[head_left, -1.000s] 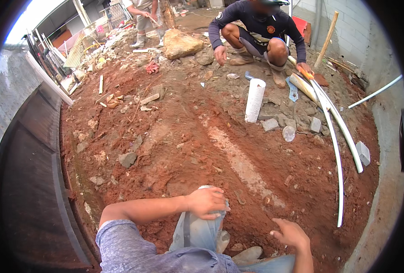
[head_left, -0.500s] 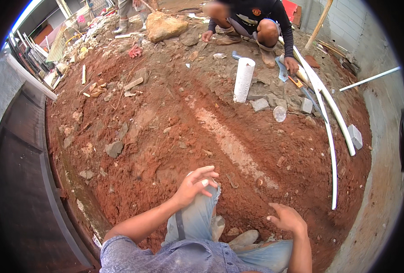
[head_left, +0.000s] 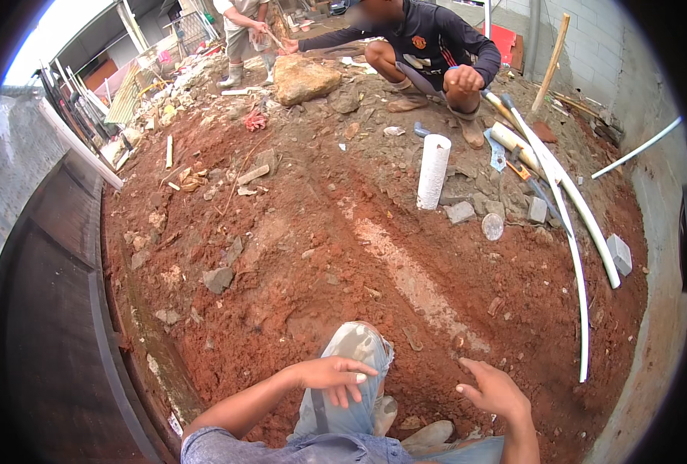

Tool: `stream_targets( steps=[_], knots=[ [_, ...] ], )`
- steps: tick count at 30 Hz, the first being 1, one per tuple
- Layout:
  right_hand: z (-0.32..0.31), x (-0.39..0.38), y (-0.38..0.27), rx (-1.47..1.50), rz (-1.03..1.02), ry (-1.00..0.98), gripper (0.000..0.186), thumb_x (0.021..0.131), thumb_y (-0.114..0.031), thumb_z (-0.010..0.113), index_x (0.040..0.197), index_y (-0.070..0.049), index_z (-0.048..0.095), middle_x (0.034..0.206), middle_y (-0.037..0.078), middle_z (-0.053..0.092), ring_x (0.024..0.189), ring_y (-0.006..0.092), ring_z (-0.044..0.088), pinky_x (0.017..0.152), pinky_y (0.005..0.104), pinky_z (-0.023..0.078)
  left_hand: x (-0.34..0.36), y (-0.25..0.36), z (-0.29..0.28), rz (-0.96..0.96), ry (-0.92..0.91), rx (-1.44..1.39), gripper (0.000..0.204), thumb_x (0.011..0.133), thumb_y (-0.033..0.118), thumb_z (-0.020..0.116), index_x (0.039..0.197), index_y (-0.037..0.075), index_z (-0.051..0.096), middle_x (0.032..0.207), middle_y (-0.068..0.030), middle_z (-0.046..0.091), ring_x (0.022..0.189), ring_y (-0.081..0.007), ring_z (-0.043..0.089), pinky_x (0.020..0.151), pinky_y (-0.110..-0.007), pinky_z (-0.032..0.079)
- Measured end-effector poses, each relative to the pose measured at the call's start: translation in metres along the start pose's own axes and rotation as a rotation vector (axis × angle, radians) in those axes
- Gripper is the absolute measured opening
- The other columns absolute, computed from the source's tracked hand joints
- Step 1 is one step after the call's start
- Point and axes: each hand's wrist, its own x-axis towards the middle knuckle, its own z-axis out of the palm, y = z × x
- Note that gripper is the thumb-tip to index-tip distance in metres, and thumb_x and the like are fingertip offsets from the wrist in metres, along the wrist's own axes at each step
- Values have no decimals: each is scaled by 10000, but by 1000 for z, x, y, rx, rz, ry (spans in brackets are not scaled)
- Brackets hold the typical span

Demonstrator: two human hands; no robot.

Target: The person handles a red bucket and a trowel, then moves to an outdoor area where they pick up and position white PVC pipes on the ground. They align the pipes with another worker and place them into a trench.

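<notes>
My left hand [head_left: 334,377] hangs over my bent left knee in torn jeans [head_left: 355,346], its fingers loosely stretched and holding nothing. To the right, my right hand [head_left: 496,390] hovers above the red soil with thumb and fingers apart, also holding nothing. Between and beyond the hands, a pale strip [head_left: 413,280] runs diagonally through a shallow groove in the soil. Past its far end stands a short, thick white pipe [head_left: 434,172], slightly tilted. My boots [head_left: 428,435] show below, between my arms.
Long white pipes [head_left: 569,232] and an orange-handled saw [head_left: 523,172] lie at the right, near grey blocks [head_left: 620,254]. A co-worker [head_left: 428,46] squats ahead, reaching toward another standing person [head_left: 243,31] beside a large rock [head_left: 305,79]. Dark metal panels [head_left: 46,309] border the left; a wall [head_left: 660,201] the right.
The view has tipped upward. My left hand has dropped lower over the knee, fingers now pointing down. The squatting co-worker has lifted a hand from the saw and stretched the other arm toward the standing person.
</notes>
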Motion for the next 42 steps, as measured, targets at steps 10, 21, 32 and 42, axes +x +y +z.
stream_targets(
  steps=[10,21,32,42],
  knots=[
    [7,-2,30,-138,152,-162,613,927,-374,659,1426,-58,497,1308,252,607,1232,410,569,1031,478,463,20,43,-7,491,209,710,521,1030,368,565,1509,187,470,1104,-110,731,908,-171,730,756,-307,587],
    [8,-4,33,-142,155,-167,597,920,-345,671,1402,-29,514,1300,254,614,1216,416,580,1026,468,467,94,56,-13,717,896,582,443,970,169,618,1408,135,557,1045,-148,731,910,-236,728,807,-352,564],
    [11,-1,35,-182,132,-112,613,924,-340,674,1422,-32,494,1322,259,599,1245,408,563,1044,475,456,86,58,-9,656,944,712,369,955,216,631,1310,116,640,1083,-188,722,929,-303,721,826,-375,561],
    [7,0,32,-140,167,-115,636,902,-315,693,1422,-8,492,1352,280,577,1258,426,549,1068,453,442,88,56,-13,656,932,744,350,967,249,608,1301,152,645,1168,-158,706,948,-319,703,833,-382,558]
  ],
)
